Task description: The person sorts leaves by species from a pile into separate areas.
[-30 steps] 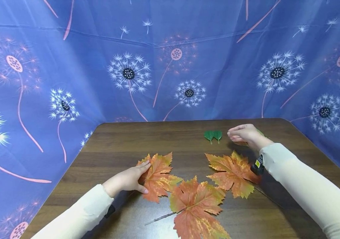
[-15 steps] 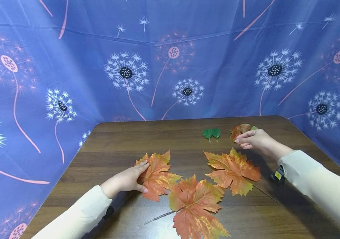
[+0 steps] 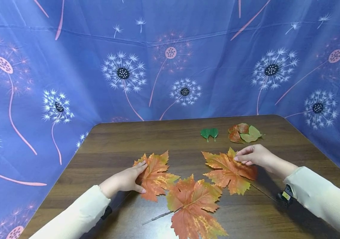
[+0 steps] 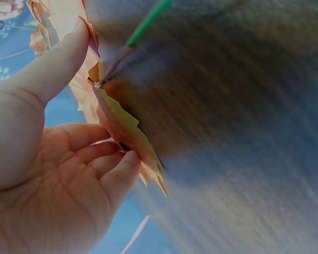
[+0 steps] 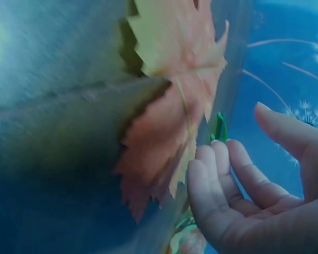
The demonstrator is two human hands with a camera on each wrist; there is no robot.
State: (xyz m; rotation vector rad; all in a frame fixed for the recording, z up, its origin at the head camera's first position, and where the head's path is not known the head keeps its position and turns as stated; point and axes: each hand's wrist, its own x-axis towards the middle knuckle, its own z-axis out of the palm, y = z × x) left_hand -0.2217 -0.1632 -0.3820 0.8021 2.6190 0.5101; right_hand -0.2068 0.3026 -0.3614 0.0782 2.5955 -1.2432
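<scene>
Three large orange-yellow artificial maple leaves lie on the table: a left leaf [image 3: 159, 182], a front leaf [image 3: 196, 204] and a right leaf [image 3: 226, 169]. My left hand [image 3: 128, 178] rests on the left leaf, thumb and fingers spread over its outer edge. The left wrist view shows the fingertips along the leaf's border [image 4: 116, 119], beside its stem. Over the far right edge of the right leaf hovers my right hand [image 3: 255, 156], fingers loosely bent. In the right wrist view nothing lies between that hand's thumb and fingers [image 5: 249, 174].
Toward the table's back, two small green leaves [image 3: 209, 133] lie side by side. Right of them is an overlapping group of reddish leaves [image 3: 236, 132] and a yellow-green leaf [image 3: 251, 134]. Blue dandelion-printed cloth [image 3: 158, 76] hangs behind the brown wooden table [image 3: 122, 139].
My right hand has drawn back from beside the small leaves at the rear to over the right maple leaf, uncovering the reddish and yellow-green leaves. My left hand stays put.
</scene>
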